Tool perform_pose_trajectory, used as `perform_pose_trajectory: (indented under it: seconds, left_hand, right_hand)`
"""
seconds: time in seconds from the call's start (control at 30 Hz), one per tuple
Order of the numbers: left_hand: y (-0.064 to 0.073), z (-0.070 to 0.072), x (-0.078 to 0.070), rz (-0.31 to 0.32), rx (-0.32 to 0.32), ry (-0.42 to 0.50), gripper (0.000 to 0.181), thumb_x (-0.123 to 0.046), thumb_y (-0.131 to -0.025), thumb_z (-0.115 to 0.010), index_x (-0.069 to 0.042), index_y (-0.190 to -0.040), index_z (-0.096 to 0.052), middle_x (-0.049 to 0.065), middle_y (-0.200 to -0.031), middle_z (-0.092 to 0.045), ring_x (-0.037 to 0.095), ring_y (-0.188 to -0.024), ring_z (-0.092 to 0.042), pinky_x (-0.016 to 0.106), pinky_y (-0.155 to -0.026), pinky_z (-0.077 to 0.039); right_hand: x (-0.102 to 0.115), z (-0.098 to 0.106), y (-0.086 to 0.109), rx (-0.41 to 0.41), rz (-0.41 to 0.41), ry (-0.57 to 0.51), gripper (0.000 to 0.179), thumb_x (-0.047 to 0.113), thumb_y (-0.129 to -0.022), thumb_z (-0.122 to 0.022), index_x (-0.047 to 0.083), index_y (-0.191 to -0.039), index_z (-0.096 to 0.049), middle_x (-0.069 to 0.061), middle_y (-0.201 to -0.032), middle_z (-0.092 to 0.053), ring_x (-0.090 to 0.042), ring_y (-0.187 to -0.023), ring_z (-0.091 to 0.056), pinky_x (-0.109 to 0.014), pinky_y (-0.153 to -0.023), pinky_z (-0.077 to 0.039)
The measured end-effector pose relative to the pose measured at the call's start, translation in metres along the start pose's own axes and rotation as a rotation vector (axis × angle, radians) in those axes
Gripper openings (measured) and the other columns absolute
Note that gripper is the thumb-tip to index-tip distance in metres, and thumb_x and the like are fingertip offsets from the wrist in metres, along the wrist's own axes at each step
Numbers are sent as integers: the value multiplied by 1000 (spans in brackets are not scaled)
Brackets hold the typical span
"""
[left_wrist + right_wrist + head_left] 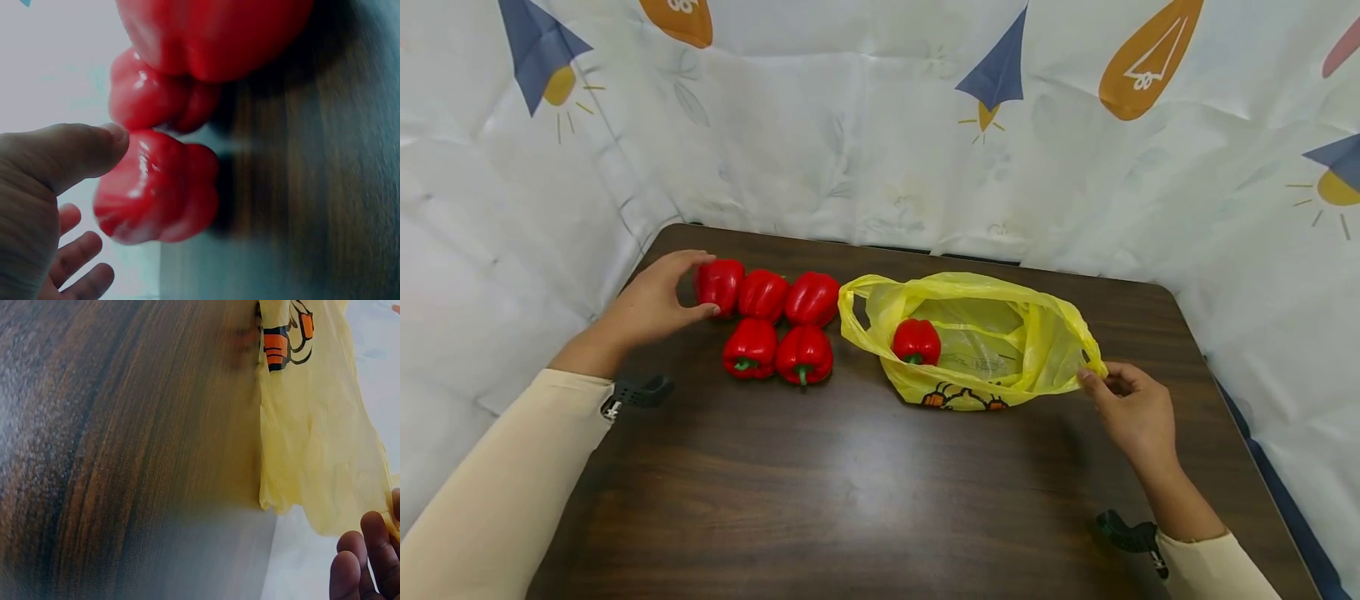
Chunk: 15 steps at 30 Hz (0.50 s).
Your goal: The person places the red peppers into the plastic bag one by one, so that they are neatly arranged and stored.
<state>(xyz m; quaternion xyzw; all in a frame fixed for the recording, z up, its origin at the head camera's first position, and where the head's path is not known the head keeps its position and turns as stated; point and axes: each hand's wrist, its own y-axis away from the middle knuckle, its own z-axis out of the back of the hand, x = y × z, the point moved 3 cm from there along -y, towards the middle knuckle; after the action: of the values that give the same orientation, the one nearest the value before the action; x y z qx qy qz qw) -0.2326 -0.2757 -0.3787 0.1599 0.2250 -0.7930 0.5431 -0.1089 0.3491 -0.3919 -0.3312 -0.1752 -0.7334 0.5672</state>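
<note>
My left hand (653,298) is at the far left pepper of the back row, its thumb and forefinger spread about that red bell pepper (720,286). In the left wrist view the thumb (81,150) overlaps this pepper's edge, and the other fingertips stand off it. Several more red bell peppers (803,354) sit beside it in two rows. A yellow plastic bag (925,392) lies with its mouth wide, a single red bell pepper (917,342) inside. At the bag's right end my right hand (1135,412) pinches the handle between thumb and fingers.
Everything sits on a dark brown wooden table (850,500) with rounded corners. White printed cloth (820,142) hangs along the back and sides, close to the table's edges. Bare wood lies in front of the peppers and bag.
</note>
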Motion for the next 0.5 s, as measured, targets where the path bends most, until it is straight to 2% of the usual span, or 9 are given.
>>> perform_pose_trajectory:
  seconds: [0.2, 0.37, 0.5]
  left_hand:
    - [-3, -5, 15, 24, 70, 20, 82, -7, -78, -88, 6, -146, -44, 32, -154, -37, 51, -141, -33, 63, -114, -28]
    - [-5, -10, 25, 1, 72, 31, 81, -5, -77, -88, 6, -145, -45, 33, -155, -34, 52, -142, -31, 63, -115, -26]
    - [-6, -14, 30, 6, 78, 33, 82, -6, -77, -88, 5, -146, -44, 32, -156, -34, 52, -142, -32, 63, -115, -27]
  right_hand:
    - [-1, -1, 0, -1, 8, 0, 45, 43, -96, -71, 2, -115, -73, -11, -94, -75, -2, -67, -60, -24, -51, -49]
    - [-1, -2, 0, -6, 17, -9, 44, 41, -96, -72, 1, -114, -73, -12, -94, -75, -2, -66, -60, -23, -51, -49]
    - [-1, -3, -1, -9, 17, -11, 44, 41, -96, -72, 1, -114, -73, -12, -94, -75, -2, -67, -60, -23, -51, -49]
